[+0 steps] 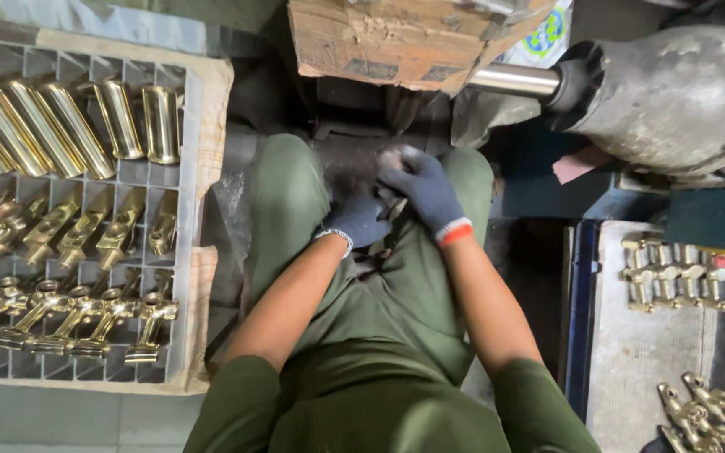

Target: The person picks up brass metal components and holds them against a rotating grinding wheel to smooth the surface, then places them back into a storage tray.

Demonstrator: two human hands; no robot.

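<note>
Both my hands wear dark knit gloves and meet over my lap, between my knees in green trousers. My left hand (pixel 356 221) is curled, its glove cuff white. My right hand (pixel 424 190), with a red and white cuff, lies over and just beyond the left one, its fingertips blurred. A small pale glint shows where the two hands touch; what it is cannot be made out. Nothing else is visibly held.
A grey plastic crate (pixel 179 252) at my left holds rows of brass tubes (pixel 60 126) and brass fittings (pixel 77 315). On the right, a tray (pixel 639 352) carries more brass fittings (pixel 673 281). A cardboard box (pixel 396 42) and a grey machine (pixel 681 92) with a steel shaft (pixel 513 80) stand ahead.
</note>
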